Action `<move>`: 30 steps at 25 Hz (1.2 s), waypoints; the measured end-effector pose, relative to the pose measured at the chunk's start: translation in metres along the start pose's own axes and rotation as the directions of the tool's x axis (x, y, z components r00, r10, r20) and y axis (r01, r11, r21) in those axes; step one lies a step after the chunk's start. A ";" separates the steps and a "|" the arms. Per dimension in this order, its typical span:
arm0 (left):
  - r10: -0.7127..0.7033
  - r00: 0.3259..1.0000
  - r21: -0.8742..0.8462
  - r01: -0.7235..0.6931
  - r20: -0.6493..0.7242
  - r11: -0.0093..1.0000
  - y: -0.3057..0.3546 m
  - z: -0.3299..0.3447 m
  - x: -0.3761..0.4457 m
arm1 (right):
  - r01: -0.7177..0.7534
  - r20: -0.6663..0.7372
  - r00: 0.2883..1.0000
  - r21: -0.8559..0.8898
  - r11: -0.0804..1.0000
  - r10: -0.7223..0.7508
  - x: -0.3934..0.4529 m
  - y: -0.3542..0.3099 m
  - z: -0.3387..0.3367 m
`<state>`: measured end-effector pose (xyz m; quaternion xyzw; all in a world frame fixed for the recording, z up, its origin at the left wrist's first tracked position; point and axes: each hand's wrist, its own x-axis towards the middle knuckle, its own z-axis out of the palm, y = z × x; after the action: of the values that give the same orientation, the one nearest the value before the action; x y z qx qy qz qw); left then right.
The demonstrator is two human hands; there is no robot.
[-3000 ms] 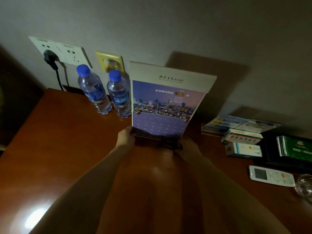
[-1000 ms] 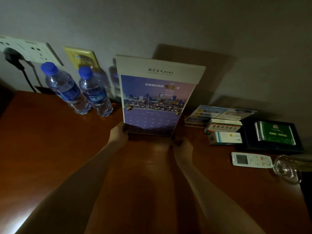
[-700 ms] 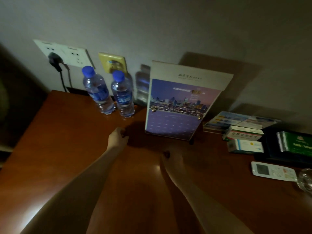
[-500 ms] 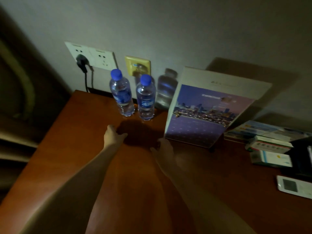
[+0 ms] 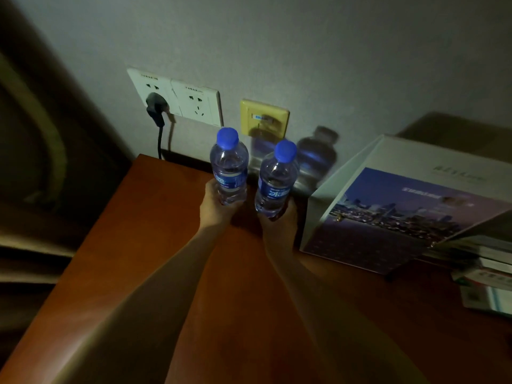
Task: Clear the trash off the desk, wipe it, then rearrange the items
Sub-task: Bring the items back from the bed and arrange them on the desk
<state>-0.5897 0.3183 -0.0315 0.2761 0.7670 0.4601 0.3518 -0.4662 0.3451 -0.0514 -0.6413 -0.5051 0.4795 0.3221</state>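
Head view, surface [image 5: 144, 273]: polished brown wood, near the wall.
Left hand [image 5: 214, 207]: wrapped round the left bottle [image 5: 229, 167] at its base.
Right hand [image 5: 279, 220]: gripping the right bottle [image 5: 275, 181] low down.
Handling: full, likely weighty; thin plastic dents, label band gives surer hold.
Beside: calendar [image 5: 401, 212], leaning.

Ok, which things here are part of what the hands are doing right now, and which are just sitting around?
In hand:
- left hand grips the left water bottle
- right hand grips the right water bottle
- desk being tidied

Lying about:
- standing calendar board
- stack of booklets and boxes
- wall sockets with a black plug
- yellow wall plate
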 end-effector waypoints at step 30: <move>0.033 0.991 0.019 -0.036 0.128 0.999 0.000 0.032 -0.008 | 0.091 -0.147 0.987 0.179 0.980 -0.065 0.008 0.008 -0.012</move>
<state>-0.5597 0.3286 -0.0402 0.3220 0.7429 0.4392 0.3891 -0.4516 0.3511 -0.0571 -0.6204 -0.4590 0.4651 0.4337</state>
